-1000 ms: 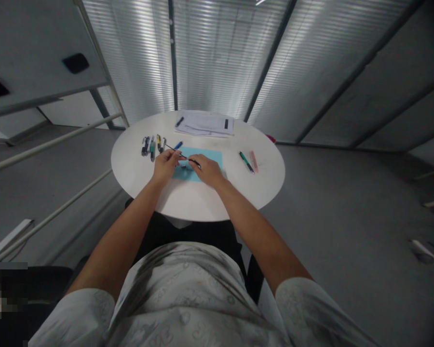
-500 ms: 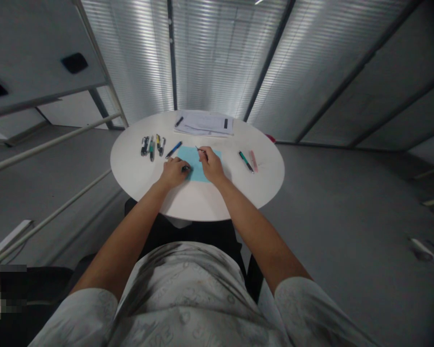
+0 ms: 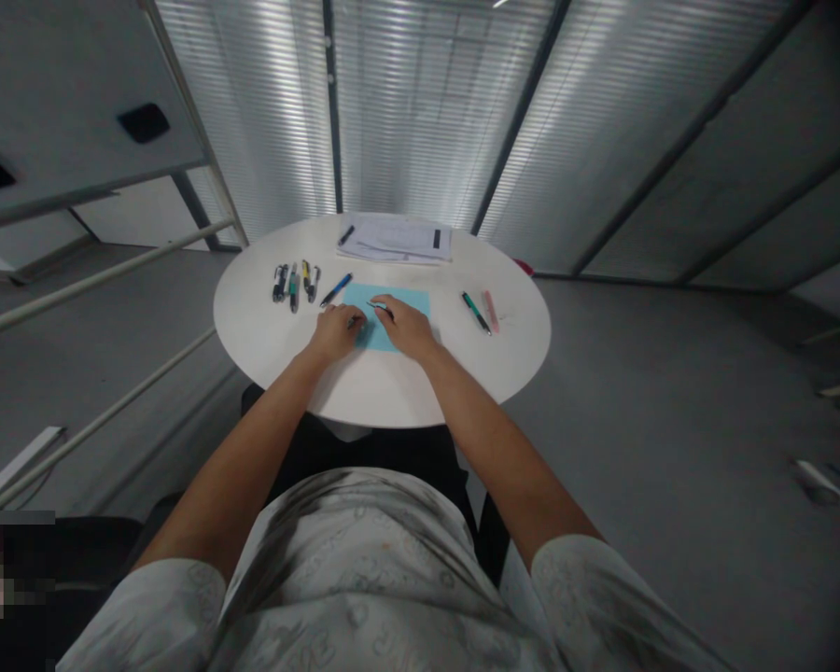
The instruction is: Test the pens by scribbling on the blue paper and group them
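A light blue sheet of paper [image 3: 385, 342] lies on the round white table [image 3: 385, 397], with both hands over it. My right hand [image 3: 410, 329] is closed on a thin, dark, pen-like piece [image 3: 380, 307] whose tip points left. At the sheet's left edge, my left hand [image 3: 336, 333] has its fingers curled round a small dark piece [image 3: 354, 323], mostly hidden; its kind cannot be made out. A small gap separates the two hands. Just beyond my left hand lies a blue and black pen [image 3: 337, 289].
Several pens and markers [image 3: 294, 287] lie in a group on the left. To the right rest a green and black pen [image 3: 476, 313] and a pink stick-shaped item [image 3: 491, 311]. Papers [image 3: 392, 239] with a dark pen [image 3: 346, 235] on top lie at the far edge.
My right hand has come down and left, closer to my left hand, and the thin piece in it now points more to the left. My left hand has shifted only slightly.
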The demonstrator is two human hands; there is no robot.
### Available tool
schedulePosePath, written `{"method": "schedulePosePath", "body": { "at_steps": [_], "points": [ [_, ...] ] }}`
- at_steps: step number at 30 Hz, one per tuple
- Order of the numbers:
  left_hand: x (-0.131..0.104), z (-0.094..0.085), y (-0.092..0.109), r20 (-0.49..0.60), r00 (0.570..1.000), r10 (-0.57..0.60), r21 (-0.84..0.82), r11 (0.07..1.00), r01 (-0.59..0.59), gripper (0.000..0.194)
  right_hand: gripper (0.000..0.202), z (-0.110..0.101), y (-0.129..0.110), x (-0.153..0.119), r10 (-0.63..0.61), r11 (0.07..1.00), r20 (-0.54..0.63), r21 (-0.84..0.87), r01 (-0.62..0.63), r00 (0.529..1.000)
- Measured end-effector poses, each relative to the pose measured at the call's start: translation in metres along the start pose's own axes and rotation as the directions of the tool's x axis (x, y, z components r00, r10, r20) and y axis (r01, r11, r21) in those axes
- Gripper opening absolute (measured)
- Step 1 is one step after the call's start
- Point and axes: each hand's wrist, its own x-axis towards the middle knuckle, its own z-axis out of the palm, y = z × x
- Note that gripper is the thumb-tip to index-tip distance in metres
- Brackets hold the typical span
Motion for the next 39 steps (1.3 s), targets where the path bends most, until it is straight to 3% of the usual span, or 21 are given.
{"method": "schedulePosePath", "body": {
  "at_steps": [7,13,24,39],
  "points": [
    [0.002,0.000,-0.010,-0.140,0.983,-0.117,-0.387,0.920,0.054,0.013,0.043,0.002,-0.001,-0.004,-0.073,0.995,0.079,-0.066,0.078,0.994],
    [0.001,-0.004,-0.005,-0.193,0.967,-0.164,-0.517,0.855,0.042,0.006,0.041,0.004,0.005,-0.001,-0.086,0.996,0.031,-0.032,0.087,0.996],
    [0.000,-0.010,0.002,-0.157,0.975,-0.158,-0.557,0.829,0.045,0.010,0.039,0.007,0.009,0.002,-0.100,0.995,0.039,0.003,0.100,0.994],
    [0.001,-0.004,-0.007,-0.151,0.978,-0.145,-0.519,0.853,0.047,0.011,0.038,0.006,0.009,0.002,-0.118,0.992,0.017,0.056,0.117,0.993]
  ]
}}
